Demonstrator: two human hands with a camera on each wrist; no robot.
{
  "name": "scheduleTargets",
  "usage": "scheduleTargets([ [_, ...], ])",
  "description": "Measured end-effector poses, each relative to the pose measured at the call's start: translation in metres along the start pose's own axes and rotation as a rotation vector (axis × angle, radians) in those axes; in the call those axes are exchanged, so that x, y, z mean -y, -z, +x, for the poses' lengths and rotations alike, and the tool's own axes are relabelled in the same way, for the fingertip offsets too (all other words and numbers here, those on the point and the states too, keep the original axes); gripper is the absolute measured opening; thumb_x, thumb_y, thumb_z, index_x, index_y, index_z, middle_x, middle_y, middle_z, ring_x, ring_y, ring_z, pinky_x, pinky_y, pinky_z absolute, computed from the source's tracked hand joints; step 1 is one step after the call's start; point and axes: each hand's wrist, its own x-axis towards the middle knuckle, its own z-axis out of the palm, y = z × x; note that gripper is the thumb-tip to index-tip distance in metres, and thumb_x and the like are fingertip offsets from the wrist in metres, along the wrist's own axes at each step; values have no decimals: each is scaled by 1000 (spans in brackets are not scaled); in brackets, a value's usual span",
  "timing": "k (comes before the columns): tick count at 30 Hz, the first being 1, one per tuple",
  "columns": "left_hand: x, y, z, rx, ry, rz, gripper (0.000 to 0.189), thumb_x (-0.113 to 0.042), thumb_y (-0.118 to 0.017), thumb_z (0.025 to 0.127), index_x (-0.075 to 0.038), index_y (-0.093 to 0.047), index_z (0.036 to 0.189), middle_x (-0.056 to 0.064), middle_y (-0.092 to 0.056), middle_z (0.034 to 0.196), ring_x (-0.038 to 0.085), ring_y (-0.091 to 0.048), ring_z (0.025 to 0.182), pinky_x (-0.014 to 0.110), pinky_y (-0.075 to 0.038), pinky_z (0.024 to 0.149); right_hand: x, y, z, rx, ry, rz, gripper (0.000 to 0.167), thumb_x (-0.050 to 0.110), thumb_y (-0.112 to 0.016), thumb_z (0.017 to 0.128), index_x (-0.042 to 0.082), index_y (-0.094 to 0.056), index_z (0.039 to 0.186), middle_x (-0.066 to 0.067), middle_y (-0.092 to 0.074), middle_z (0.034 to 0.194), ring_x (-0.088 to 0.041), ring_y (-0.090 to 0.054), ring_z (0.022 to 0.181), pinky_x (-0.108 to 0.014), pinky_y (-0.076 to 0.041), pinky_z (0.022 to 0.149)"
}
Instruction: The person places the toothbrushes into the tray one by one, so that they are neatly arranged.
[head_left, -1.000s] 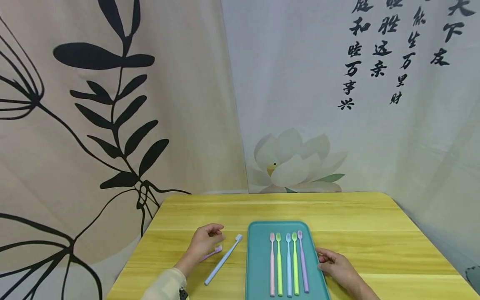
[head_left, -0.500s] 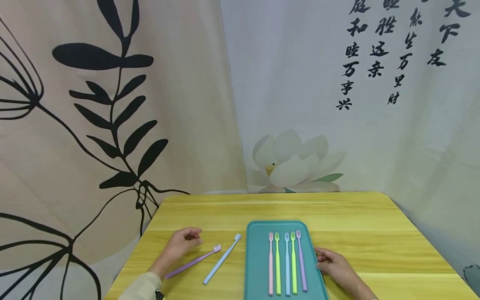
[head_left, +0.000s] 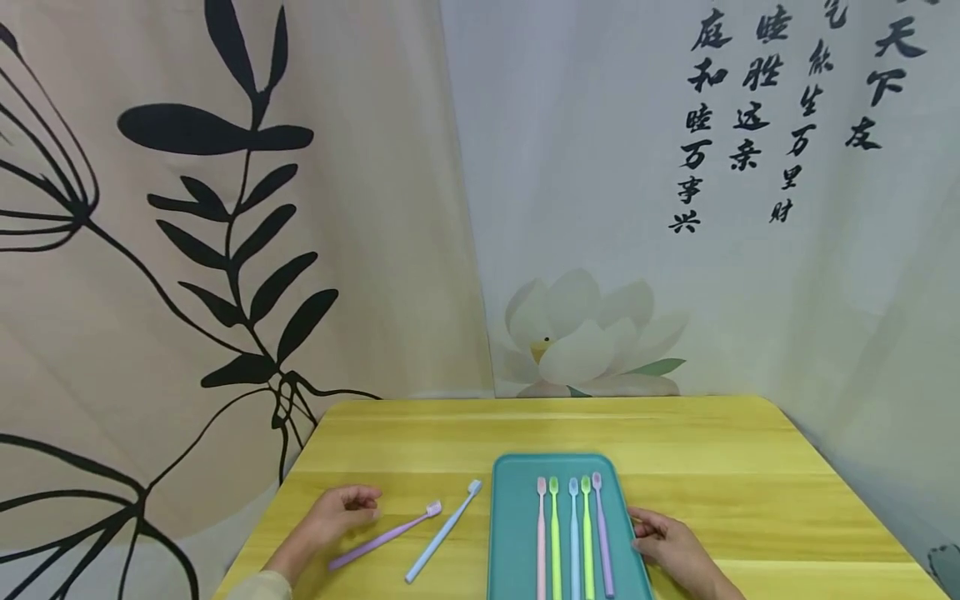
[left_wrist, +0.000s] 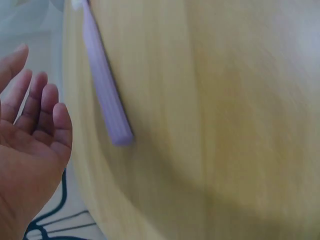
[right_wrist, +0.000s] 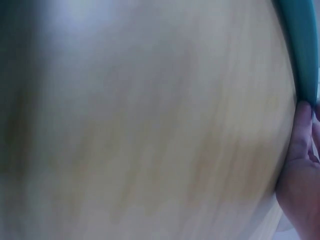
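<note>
My left hand [head_left: 341, 512] hovers at the left with its fingers loosely bent and nothing in them. Beside it a purple toothbrush [head_left: 382, 540] lies slanted on the table, its handle [left_wrist: 107, 100] close to the palm in the left wrist view. A blue toothbrush [head_left: 442, 533] lies just right of that one. My right hand [head_left: 671, 546] holds the right rim of a teal tray [head_left: 513, 517], thumb and fingertips at the edge. Inside the tray, several toothbrushes stand in a row, heads away from me: pink [head_left: 541, 533], yellow-green [head_left: 555, 533], blue [head_left: 574, 533], green [head_left: 587, 533] and purple [head_left: 603, 533].
The yellow wood-grain table [head_left: 720, 467] has rounded far corners. Behind it hangs a pale curtain [head_left: 390, 208] printed with dark leaves, a lotus and black writing.
My left hand has drawn back to the left, away from over the purple toothbrush, which now shows in full. The right hand stays at the tray's rim. The head view has tilted slightly up.
</note>
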Motion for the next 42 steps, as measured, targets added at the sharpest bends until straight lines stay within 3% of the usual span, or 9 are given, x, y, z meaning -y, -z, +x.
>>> scheduleTargets([
  [8,22,4,-1,72,16,-34,41,-14,-72,91,10,-61,122,7,-65,101,19,-58,90,31,-52,72,2,0,2,-13,10,-21,55,-1,-64,90,-15,-43,140,-13,-57,104,-22,-57,92,-36,-55,75],
  [17,37,3,-1,119,7,-77,38,-10,-72,90,12,-62,119,11,-67,105,18,-60,93,27,-52,78,5,1,3,-28,17,-24,56,-1,-65,88,-15,-45,139,-13,-57,104,-22,-56,92,-35,-55,75],
  [33,50,3,-8,218,3,-82,36,-5,-72,87,14,-64,117,9,-68,103,20,-59,90,28,-52,73,-6,-4,-2,21,-43,-19,55,1,-63,91,-16,-43,139,-12,-57,103,-23,-54,94,-39,-56,78],
  [42,44,4,-3,205,12,-83,36,-4,-73,86,13,-65,116,6,-67,97,20,-58,87,29,-52,73,0,-5,1,-23,-35,-35,52,0,-64,90,-14,-47,138,-12,-58,104,-23,-55,96,-39,-56,78],
])
